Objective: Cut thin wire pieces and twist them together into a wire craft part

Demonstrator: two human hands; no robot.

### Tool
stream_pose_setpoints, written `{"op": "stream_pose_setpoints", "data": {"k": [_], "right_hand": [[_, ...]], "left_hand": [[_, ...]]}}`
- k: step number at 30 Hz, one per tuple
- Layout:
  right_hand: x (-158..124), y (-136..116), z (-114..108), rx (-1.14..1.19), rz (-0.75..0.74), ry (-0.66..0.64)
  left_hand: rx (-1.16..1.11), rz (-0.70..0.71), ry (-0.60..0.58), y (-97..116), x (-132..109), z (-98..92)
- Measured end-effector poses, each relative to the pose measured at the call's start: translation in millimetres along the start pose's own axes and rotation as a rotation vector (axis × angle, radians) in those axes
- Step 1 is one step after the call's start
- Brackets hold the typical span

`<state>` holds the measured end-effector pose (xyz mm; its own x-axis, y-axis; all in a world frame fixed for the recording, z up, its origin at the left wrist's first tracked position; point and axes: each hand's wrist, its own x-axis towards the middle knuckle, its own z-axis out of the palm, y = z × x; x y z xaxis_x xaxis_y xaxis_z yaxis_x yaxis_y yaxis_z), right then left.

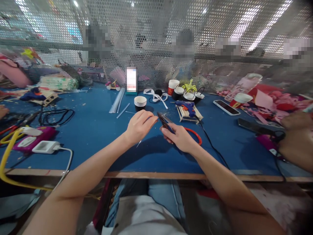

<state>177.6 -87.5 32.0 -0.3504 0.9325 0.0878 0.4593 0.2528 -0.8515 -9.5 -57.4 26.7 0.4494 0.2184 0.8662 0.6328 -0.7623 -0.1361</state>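
Note:
My left hand (141, 126) is closed in a pinch, its fingertips facing the tool in my other hand. A thin pale wire-like piece (139, 143) sticks out below it; the pinched end is hidden. My right hand (177, 135) is wrapped round dark-jawed pliers (163, 120), whose jaws point up and left near my left fingertips. A red-orange curved handle (197, 135) shows behind my right wrist; I cannot tell whether it belongs to the pliers. Just beyond my left hand stands a small black cup with a white rim (140, 102).
A blue glue gun (187, 106) rests on a wooden stand, its cord trailing to the front edge. Clear glue sticks (117, 101), a lit phone (131, 80) and white ribbon (160, 96) lie behind. Small handled cups (189, 95) stand right. A purple power strip (36, 138) sits left.

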Motion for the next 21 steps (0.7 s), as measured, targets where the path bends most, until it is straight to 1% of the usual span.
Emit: {"op": "stream_pose_setpoints", "data": {"k": [2, 3, 4, 5, 6, 8, 9, 10, 11, 12, 13, 14, 15, 16, 17, 18, 19, 21], "right_hand": [[1, 2, 0, -0.036, -0.010, 0.010], [1, 2, 0, -0.072, -0.022, 0.023], [1, 3, 1, -0.118, -0.041, 0.049], [1, 4, 2, -0.169, -0.066, 0.084], [2, 5, 3, -0.218, -0.096, 0.125], [2, 6, 5, -0.292, -0.157, 0.198], [3, 6, 6, -0.311, -0.181, 0.218], [3, 6, 7, -0.318, -0.197, 0.226], [3, 7, 7, -0.316, -0.204, 0.224], [3, 7, 6, -0.302, -0.202, 0.214], [4, 7, 5, -0.276, -0.189, 0.196], [4, 8, 3, -0.242, -0.169, 0.177], [4, 8, 1, -0.206, -0.143, 0.161], [4, 8, -1, -0.175, -0.112, 0.152], [4, 9, -3, -0.154, -0.081, 0.151], [4, 9, -4, -0.143, -0.053, 0.158], [4, 9, -5, -0.144, -0.034, 0.168], [3, 8, -4, -0.160, -0.028, 0.167]], "left_hand": [[-0.094, -0.077, -0.028, 2, 0, 0.0], [-0.177, -0.158, -0.038, 3, 1, 0.3], [-0.291, -0.280, -0.044, 4, 2, 0.9], [-0.440, -0.445, -0.050, 5, 3, 1.7], [-0.627, -0.641, -0.067, 6, 3, 2.6], [-1.068, -1.044, -0.139, 6, 5, 4.7], [-1.283, -1.198, -0.182, 6, 5, 5.4], [-1.461, -1.298, -0.219, 6, 5, 5.9], [-1.576, -1.347, -0.241, 6, 5, 5.9], [-1.613, -1.357, -0.249, 6, 4, 5.2], [-1.568, -1.334, -0.254, 6, 3, 3.9], [-1.451, -1.276, -0.276, 7, 2, 2.1], [-1.279, -1.182, -0.310, 8, 0, -0.2], [-1.073, -1.054, -0.332, 8, -1, -2.7], [-0.853, -0.893, -0.339, 8, -2, -5.0], [-0.646, -0.719, -0.317, 8, -3, -6.7], [-0.464, -0.552, -0.259, 8, -4, -7.7], [-0.187, -0.290, -0.149, 6, -4, -7.1]]}}
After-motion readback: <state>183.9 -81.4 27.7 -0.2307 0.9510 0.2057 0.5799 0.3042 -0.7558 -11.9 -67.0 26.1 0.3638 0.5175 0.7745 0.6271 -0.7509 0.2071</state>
